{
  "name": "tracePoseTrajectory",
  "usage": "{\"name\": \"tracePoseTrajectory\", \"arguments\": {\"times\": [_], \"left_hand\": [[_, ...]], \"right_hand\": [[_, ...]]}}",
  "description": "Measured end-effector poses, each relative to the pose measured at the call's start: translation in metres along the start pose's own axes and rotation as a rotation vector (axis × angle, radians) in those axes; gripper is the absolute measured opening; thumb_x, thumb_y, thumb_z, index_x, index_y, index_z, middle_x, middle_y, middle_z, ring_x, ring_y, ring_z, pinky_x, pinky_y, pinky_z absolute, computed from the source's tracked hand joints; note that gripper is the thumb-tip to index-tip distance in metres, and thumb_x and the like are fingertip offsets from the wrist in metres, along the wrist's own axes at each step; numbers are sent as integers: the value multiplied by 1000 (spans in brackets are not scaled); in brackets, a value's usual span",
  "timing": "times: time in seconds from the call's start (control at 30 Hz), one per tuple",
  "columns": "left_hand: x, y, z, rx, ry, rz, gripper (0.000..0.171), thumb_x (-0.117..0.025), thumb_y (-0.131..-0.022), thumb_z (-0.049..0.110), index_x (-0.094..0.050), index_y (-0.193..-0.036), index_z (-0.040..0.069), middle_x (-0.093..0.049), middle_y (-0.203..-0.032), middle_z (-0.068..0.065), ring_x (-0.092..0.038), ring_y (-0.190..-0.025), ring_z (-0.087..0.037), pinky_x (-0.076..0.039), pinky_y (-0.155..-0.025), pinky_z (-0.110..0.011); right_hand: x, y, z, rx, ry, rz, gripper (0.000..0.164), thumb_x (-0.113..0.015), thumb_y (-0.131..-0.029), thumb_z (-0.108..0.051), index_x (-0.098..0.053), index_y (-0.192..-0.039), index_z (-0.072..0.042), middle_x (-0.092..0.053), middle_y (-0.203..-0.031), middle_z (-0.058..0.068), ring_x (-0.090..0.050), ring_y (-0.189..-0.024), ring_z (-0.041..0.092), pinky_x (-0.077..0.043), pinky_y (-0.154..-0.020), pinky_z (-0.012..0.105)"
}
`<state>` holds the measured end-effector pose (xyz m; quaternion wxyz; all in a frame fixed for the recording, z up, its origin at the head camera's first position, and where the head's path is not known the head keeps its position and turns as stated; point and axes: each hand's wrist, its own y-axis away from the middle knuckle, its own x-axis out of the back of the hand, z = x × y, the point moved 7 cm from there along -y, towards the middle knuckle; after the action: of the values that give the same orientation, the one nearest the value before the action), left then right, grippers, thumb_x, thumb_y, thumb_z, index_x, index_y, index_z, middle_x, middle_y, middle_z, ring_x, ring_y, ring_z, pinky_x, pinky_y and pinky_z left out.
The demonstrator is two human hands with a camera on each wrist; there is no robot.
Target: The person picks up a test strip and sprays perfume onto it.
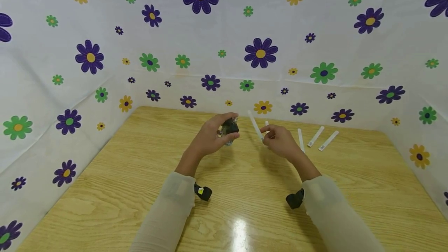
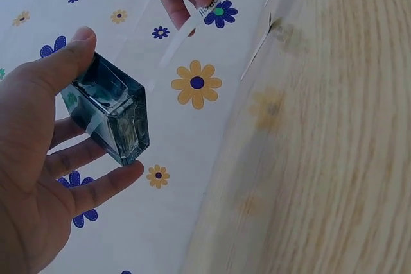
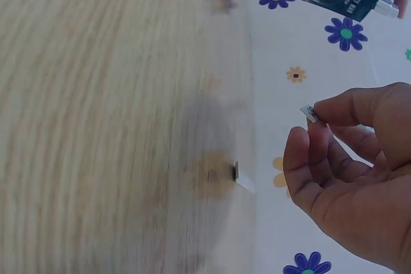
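My left hand (image 1: 206,136) holds a dark glass perfume bottle (image 1: 230,128) above the far middle of the table, thumb on one end and fingers at the other. The left wrist view shows the thick clear base of the bottle (image 2: 109,110). Its lettering and pale spray nozzle (image 3: 386,7) appear in the right wrist view. To the right of it, my right hand (image 1: 280,141) pinches a thin white paper strip (image 1: 256,125) by its printed end between thumb and finger. The strip's free end points up toward the bottle, apart from it.
Several more white strips lie on the wooden table (image 1: 238,189): one strip (image 1: 267,123) just behind my right hand, others like this strip (image 1: 328,140) farther right. A flower-patterned white sheet (image 1: 224,30) walls the back and sides.
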<state>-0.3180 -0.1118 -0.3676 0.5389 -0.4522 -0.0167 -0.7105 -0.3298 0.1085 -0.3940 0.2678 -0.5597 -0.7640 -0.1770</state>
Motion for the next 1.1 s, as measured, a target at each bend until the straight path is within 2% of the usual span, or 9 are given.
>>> {"name": "tracePoseTrajectory", "arguments": {"times": [0.17,0.37,0.57,0.83,1.0,1.1], "left_hand": [[-2,0,-4,20,2,-27,61,-71,-98,40,-49,-153,25,-54,-148,-7,-58,-123,-27,-58,-83,-51],[-1,0,-3,19,12,-30,61,-72,-97,39,-49,-152,24,-53,-149,-6,-56,-126,-28,-57,-85,-54],[1,0,-1,21,14,-23,62,-72,-97,40,-49,-153,26,-52,-150,-5,-55,-128,-28,-57,-86,-55],[4,-1,4,18,-6,-11,63,-73,-97,40,-49,-153,27,-54,-148,-6,-57,-125,-25,-58,-85,-50],[4,0,4,9,-15,-10,62,-73,-96,40,-49,-152,27,-55,-147,-5,-57,-124,-24,-59,-83,-46],[4,1,3,6,-18,-3,62,-73,-96,39,-50,-152,27,-55,-148,-5,-58,-125,-25,-59,-83,-48]], "right_hand": [[-3,-11,10,-63,-124,-35,38,-59,-102,-5,-58,-139,2,-64,-110,21,-65,-101,37,-59,-82,41],[-7,-20,18,-135,-200,-55,41,-60,-102,-5,-55,-143,0,-64,-114,22,-67,-98,35,-59,-85,42],[-10,-27,26,-196,-214,-46,44,-59,-101,-3,-53,-144,0,-64,-118,22,-65,-94,27,-59,-84,38],[-10,-31,34,-243,-205,-33,45,-60,-101,-4,-52,-145,2,-64,-98,16,-59,-81,23,-53,-76,32],[-9,-31,38,-265,-190,-30,44,-60,-101,-5,-52,-143,3,-66,-102,16,-62,-82,21,-53,-77,31],[-11,-32,42,-292,-184,-28,42,-61,-101,-5,-54,-141,4,-66,-104,16,-62,-81,20,-53,-76,28]]}}
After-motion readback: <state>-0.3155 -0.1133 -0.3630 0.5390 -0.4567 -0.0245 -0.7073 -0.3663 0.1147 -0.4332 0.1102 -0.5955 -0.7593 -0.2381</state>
